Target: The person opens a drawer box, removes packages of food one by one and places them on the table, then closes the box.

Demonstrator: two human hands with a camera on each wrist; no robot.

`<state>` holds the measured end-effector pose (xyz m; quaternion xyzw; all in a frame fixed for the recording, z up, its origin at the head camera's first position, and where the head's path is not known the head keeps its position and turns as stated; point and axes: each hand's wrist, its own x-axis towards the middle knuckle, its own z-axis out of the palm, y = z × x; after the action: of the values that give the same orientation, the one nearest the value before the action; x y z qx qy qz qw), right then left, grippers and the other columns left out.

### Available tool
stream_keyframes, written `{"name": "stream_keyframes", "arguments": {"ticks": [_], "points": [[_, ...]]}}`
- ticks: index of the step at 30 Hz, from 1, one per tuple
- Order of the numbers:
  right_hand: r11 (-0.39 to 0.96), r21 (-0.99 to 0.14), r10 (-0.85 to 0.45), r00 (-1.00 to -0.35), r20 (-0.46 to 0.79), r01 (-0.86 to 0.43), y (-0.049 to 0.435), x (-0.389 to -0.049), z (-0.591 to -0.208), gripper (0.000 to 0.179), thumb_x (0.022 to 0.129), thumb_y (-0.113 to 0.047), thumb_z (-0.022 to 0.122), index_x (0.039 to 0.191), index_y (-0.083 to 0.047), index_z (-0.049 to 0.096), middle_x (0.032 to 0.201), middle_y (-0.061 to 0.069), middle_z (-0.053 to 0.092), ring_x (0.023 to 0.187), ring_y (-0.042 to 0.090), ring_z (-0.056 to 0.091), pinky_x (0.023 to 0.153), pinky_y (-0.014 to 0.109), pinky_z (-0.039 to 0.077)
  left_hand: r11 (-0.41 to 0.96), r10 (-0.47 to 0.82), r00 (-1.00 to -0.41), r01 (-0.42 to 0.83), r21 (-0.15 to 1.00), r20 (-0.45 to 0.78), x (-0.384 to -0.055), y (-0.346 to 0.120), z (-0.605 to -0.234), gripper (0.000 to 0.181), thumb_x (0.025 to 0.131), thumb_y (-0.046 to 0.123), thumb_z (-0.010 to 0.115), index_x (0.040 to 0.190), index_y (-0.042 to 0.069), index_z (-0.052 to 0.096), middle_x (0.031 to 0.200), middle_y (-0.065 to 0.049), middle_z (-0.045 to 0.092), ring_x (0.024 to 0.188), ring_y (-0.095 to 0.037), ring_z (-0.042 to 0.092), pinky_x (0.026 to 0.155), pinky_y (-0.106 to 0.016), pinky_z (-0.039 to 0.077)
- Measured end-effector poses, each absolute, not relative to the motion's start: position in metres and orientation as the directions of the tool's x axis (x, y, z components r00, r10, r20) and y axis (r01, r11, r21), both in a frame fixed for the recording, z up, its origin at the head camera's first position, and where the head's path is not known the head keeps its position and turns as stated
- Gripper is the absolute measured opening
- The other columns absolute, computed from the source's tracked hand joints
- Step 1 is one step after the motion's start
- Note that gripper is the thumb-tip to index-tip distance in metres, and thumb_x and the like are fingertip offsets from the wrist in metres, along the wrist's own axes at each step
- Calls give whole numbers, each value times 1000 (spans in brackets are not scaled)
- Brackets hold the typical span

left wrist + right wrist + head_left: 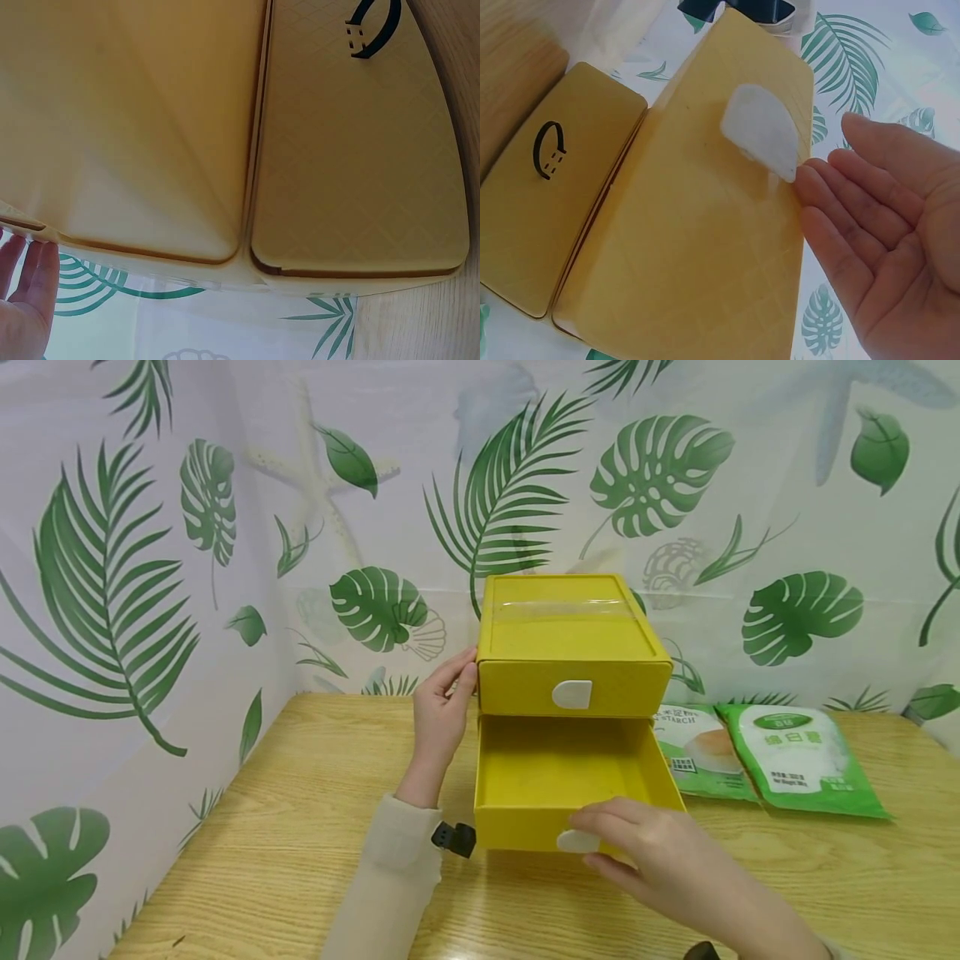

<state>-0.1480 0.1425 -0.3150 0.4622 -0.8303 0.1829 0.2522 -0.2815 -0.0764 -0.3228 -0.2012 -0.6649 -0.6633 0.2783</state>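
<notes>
A yellow drawer box (573, 610) stands on the table, its top drawer (517, 689) closed and bearing a white tab. Beneath that, a lower drawer (510, 829) is pulled out, its visible inside bare. My left hand (442, 710) rests against the box's upper left side, fingertips at the edge. At the lower drawer's front, my right hand (660, 860) has its fingertips right at the rim beside the white tab (761, 127); the fingers look fairly straight in the right wrist view. A yellow front with a black loop (375, 34) sits nearest the table, hidden in the head view.
Two green-and-white packets lie right of the box: a starch bag (705, 756) partly behind it, and another bag (806, 760) beside that. A leaf-print sheet (420, 485) hangs behind the wooden table (300, 827).
</notes>
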Motion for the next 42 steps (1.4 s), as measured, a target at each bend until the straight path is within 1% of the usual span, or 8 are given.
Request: {"name": "stream_keyframes", "arguments": {"ticks": [2,8,17,26,36,38,40,42], "points": [[509,-61,-667,-438,603,-859,142,-149,-316,40,91,-39,36,98,-10,62,90,-2,63,73,11,60,59,21,50,42,-102,-760,642,766,642,-283,-77,-324,27,89,9,52,112,-3,59,115,-14,57,106,-18,53,76,-28,49],[508,-54,-655,-426,624,-860,142,-153,-318,39,92,-37,37,99,-9,62,90,-1,62,73,12,60,58,21,50,45,-99,-745,659,751,660,-284,-77,-325,28,90,12,52,113,-3,59,115,-13,57,105,-17,53,76,-28,50],[503,-34,-643,-400,653,-864,143,-159,-322,41,92,-37,34,99,-7,62,91,0,62,73,13,60,59,23,50,50,-94,-755,648,760,649,-284,-77,-325,28,90,12,52,113,-2,59,116,-12,57,105,-15,53,77,-28,49],[493,-8,-640,-369,674,-870,143,-164,-324,41,93,-36,35,99,-6,62,91,2,61,74,15,60,59,24,50,62,-95,-772,625,778,628,-263,-74,-306,26,90,3,50,112,-10,56,115,-21,54,106,-25,52,77,-29,49],[514,-49,-646,-424,635,-856,145,-166,-321,44,92,-39,33,99,-7,62,91,1,62,74,13,60,58,24,50,57,-108,-756,644,763,646,-282,-76,-324,26,89,8,52,111,-3,60,115,-13,57,104,-19,54,74,-27,50],[518,-59,-651,-438,621,-853,145,-167,-319,33,90,-35,47,99,-8,63,91,0,62,74,13,59,58,23,50,55,-110,-754,646,761,648,-284,-76,-325,27,89,10,53,112,-3,60,115,-12,57,105,-17,53,75,-27,50],[532,-77,-656,-468,591,-843,144,-166,-316,24,84,-27,62,98,-8,63,91,0,62,75,13,59,59,24,50,54,-109,-754,646,761,648,-284,-76,-325,27,89,11,53,112,-2,60,115,-12,57,106,-16,53,76,-27,50],[557,-105,-661,-517,544,-824,143,-165,-311,25,76,-16,70,98,-8,63,91,0,63,76,12,59,60,26,50,51,-107,-754,647,761,648,-283,-76,-325,28,90,12,53,113,-2,59,116,-13,57,106,-16,52,77,-28,49]]}}
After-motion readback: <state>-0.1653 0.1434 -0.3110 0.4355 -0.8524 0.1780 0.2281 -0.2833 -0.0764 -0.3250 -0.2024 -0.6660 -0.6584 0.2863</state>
